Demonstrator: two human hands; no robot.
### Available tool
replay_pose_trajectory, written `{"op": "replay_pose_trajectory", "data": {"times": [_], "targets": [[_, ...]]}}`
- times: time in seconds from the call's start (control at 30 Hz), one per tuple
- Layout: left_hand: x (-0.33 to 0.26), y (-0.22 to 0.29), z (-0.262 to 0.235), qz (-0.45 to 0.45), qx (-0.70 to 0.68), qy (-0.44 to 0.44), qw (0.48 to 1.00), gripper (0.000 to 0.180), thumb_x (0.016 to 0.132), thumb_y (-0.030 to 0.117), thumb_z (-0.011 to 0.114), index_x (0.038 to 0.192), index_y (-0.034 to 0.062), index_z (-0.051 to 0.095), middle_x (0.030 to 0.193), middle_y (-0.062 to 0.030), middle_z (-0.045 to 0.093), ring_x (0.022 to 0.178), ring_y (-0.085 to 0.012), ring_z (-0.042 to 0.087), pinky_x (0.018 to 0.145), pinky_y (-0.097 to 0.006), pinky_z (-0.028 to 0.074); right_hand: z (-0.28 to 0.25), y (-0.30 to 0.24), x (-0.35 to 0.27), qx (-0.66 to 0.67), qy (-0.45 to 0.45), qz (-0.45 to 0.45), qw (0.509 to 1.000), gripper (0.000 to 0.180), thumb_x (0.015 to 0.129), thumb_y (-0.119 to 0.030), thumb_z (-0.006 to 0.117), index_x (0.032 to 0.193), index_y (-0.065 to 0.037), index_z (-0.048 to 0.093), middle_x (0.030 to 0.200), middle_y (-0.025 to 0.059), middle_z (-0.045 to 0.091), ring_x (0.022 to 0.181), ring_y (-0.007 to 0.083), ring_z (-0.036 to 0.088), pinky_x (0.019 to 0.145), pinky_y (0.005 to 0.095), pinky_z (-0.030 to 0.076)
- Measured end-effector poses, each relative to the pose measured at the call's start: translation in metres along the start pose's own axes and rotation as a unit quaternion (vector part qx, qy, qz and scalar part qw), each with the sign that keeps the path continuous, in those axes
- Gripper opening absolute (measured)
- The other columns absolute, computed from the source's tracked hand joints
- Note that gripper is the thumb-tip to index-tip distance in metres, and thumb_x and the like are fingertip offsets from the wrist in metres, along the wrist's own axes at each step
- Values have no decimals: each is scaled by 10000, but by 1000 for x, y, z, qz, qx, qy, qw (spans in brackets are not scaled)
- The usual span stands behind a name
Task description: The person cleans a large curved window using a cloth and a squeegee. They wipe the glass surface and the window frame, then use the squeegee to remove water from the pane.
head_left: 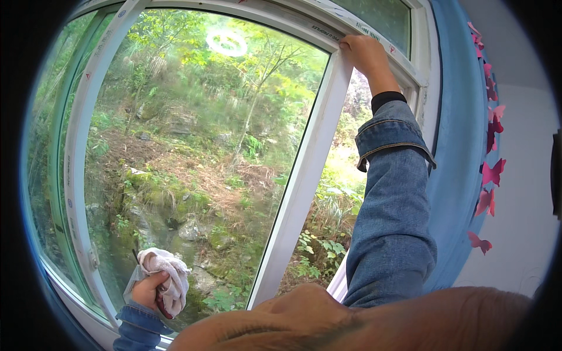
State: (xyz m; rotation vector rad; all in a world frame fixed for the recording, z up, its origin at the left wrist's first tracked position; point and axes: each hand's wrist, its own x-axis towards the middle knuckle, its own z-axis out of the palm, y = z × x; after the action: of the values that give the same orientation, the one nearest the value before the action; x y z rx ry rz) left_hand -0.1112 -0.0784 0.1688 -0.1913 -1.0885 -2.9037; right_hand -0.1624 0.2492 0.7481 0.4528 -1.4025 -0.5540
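My left hand (148, 289) is low at the left, in front of the window glass. It grips a crumpled pale pink cloth (171, 279), the thumb laid across it. Something dark red shows under the cloth, and a thin dark stick-like end pokes out beside it; I cannot make out either. High on the right, my right hand (364, 54) has its fingers curled on the top corner of the white window sash (310, 149). The large pane (193, 134) carries a whitish ring-shaped glare near its top.
A white outer window frame (424, 58) surrounds the sash. Beside it hangs a blue curtain (453, 146), with pink paper butterflies (493, 171) next to it on the right. A green-tinted pane stands at the far left. Outside rises a rocky, leafy slope.
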Motion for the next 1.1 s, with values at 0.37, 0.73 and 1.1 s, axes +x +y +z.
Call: {"op": "replay_pose_trajectory", "data": {"times": [0.37, 0.73, 1.1], "targets": [[-5, -7, 27, 82, -1, -21, 996, 415, 795, -35, 564, 1200, 45, 510, 1054, -138, 626, 968, -293, 628, 861, -422, 521, 1, 5, 4, 40, -3, 2, 999, 167, 812, -237, 596, 896, -145, 707, 870, 129, 673, 850, 327, 634, 736, 426, 511], [-18, -4, 37, 81, -35, -23, 996, 425, 779, -35, 560, 1194, 41, 504, 1064, -142, 619, 971, -300, 622, 864, -415, 517, 4, 1, 1, -9, 27, -37, 999, 164, 812, -237, 594, 865, -110, 682, 839, 146, 667, 807, 335, 640, 722, 425, 517], [-22, -10, 43, 92, -23, -20, 995, 431, 770, -32, 562, 1190, 47, 504, 1036, -138, 626, 949, -296, 629, 852, -412, 519, 6, 1, -2, 24, 46, 8, 999, 153, 817, -239, 590, 869, -128, 681, 829, 150, 664, 815, 350, 635, 716, 437, 507]]}}
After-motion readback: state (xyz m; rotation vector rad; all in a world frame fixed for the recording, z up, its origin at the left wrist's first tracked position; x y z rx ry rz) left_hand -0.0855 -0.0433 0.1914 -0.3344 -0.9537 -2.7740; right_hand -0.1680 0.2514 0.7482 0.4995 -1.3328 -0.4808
